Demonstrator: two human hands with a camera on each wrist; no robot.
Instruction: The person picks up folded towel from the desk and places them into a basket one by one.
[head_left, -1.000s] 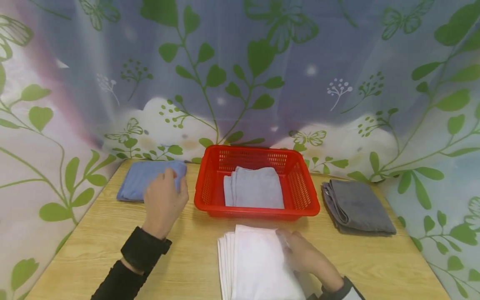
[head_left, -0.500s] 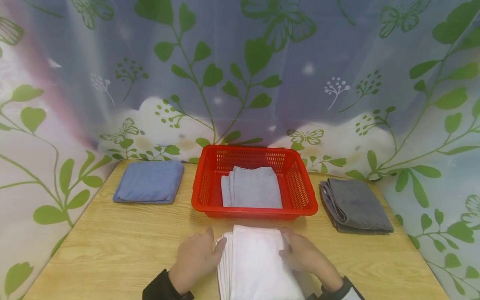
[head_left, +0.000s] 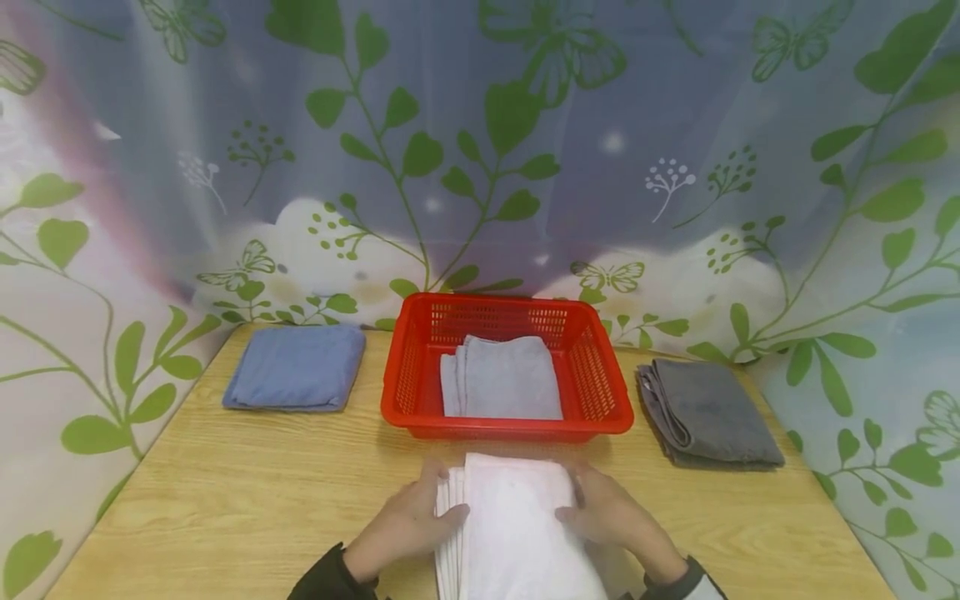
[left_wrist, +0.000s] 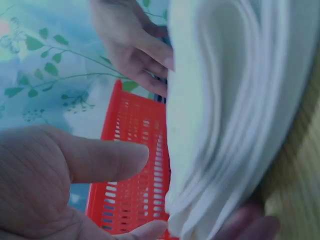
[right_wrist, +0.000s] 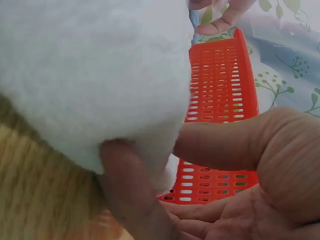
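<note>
The white towel [head_left: 517, 533] runs near-to-far between left hand [head_left: 409, 518] and right hand [head_left: 613, 515], half-curled, gripping its sides.

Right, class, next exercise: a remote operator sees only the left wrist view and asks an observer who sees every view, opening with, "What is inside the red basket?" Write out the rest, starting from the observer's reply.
Observer: The head view shows a folded light gray cloth lying inside the red basket.
Operator: My view ends at the basket's side. What is on the table to its left?
Observer: A folded blue cloth, lying apart from the basket near the back of the table.
Operator: In my view, the folded white cloth overlaps the basket. Are they touching?
Observer: No. From the head, a strip of table shows between the folded white cloth and the basket's front.
</note>
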